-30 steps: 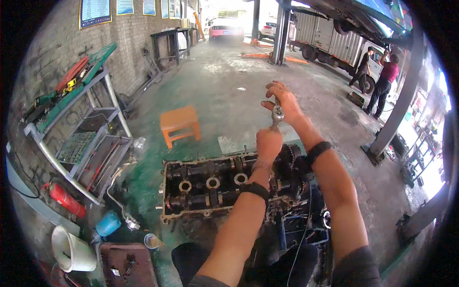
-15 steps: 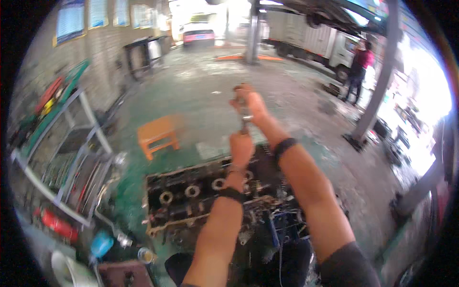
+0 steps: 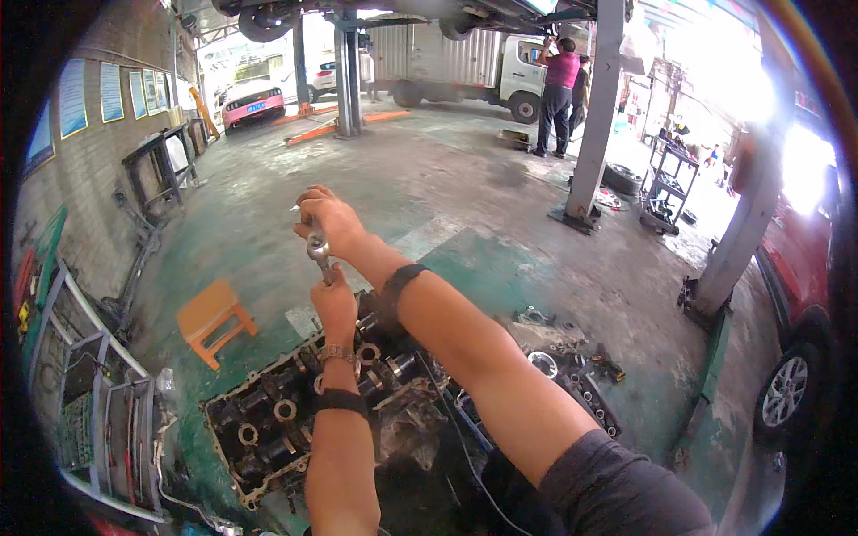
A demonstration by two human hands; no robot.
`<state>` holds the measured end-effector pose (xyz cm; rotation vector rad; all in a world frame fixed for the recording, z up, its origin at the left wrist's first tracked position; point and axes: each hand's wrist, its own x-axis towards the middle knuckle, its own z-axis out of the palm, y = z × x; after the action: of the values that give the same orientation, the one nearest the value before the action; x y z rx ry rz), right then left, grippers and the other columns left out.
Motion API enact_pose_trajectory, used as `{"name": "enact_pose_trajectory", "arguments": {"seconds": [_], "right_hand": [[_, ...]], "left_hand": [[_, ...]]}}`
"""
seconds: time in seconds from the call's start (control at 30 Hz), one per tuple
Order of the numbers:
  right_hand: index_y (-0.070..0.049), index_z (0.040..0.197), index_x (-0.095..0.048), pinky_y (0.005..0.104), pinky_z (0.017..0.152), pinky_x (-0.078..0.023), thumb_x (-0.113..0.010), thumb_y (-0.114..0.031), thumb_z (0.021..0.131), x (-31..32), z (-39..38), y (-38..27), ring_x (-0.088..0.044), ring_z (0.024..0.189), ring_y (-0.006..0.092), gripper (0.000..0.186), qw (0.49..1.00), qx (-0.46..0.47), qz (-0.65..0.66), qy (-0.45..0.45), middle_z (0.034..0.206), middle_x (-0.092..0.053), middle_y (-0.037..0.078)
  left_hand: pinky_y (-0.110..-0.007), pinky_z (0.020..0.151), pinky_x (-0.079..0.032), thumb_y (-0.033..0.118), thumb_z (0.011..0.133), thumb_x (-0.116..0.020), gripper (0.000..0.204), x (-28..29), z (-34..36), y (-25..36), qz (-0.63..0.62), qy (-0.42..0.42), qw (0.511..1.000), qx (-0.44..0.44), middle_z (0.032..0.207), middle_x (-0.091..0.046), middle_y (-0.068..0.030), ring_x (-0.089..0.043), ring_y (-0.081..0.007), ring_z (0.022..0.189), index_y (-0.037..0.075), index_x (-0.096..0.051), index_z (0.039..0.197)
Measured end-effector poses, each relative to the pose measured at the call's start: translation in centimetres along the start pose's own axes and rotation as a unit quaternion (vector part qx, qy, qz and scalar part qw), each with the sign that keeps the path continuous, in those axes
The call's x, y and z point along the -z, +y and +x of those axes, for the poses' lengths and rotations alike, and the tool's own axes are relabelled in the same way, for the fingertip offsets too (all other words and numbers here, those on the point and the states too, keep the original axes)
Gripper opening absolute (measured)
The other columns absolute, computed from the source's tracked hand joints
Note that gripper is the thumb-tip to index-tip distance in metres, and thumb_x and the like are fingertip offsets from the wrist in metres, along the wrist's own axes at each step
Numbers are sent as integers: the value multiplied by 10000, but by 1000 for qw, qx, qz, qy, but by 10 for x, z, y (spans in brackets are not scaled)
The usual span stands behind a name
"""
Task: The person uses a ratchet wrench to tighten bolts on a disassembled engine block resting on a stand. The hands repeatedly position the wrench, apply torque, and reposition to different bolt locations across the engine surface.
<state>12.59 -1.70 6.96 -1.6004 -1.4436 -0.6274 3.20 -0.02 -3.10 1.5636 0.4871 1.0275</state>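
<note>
My left hand (image 3: 335,308) is wrapped round the handle of a chrome ratchet wrench (image 3: 318,247), which points up and away from me. Just beyond its round head, my right hand (image 3: 326,217) is closed with the fingers curled. A small bright tip shows at those fingers, but what they hold is mostly hidden. Both hands are raised above the far edge of a dark, oily engine block (image 3: 268,393) on the floor. Several pale metal rings (image 3: 285,410) sit along the block. My left forearm covers part of it.
An orange wooden stool (image 3: 214,314) stands left of the block, near a metal rack (image 3: 85,393). Engine parts (image 3: 572,375) lie to the right. Lift posts (image 3: 597,116), a red car (image 3: 795,268) and a white truck (image 3: 438,58) stand farther off. Two people (image 3: 559,89) stand by the truck.
The view has swung to the right, so the scene sits farther left. My left hand keeps hold of the ratchet wrench, and my right hand stays close to its head.
</note>
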Motion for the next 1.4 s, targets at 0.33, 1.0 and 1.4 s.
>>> {"name": "enact_pose_trajectory", "arguments": {"seconds": [0.33,1.0,1.4], "right_hand": [[-24,736,-559,408,850,-485,-771,-131,692,-1,1,0,-548,1093,321,242,1000,1,7,-1,1055,-630,112],[-27,720,-536,401,828,-483,-769,-129,681,-5,-1,3,-557,1044,321,258,999,9,11,29,1001,-621,111],[-28,721,-548,403,796,-486,-756,-131,690,-5,-1,2,-566,1019,320,234,998,34,15,44,983,-616,94]], "left_hand": [[-443,502,-318,275,973,-570,512,3,-4,7,4,-5,1000,13,495,-435,-122,-380,-179,496,-85,-482,621],[-375,461,-305,268,974,-575,500,6,-14,23,-19,-8,1000,10,510,-448,-32,-402,-109,487,-19,-461,581],[-397,467,-312,290,980,-554,514,5,-12,18,29,-4,999,-45,502,-427,-47,-391,-120,478,-18,-443,585]]}}
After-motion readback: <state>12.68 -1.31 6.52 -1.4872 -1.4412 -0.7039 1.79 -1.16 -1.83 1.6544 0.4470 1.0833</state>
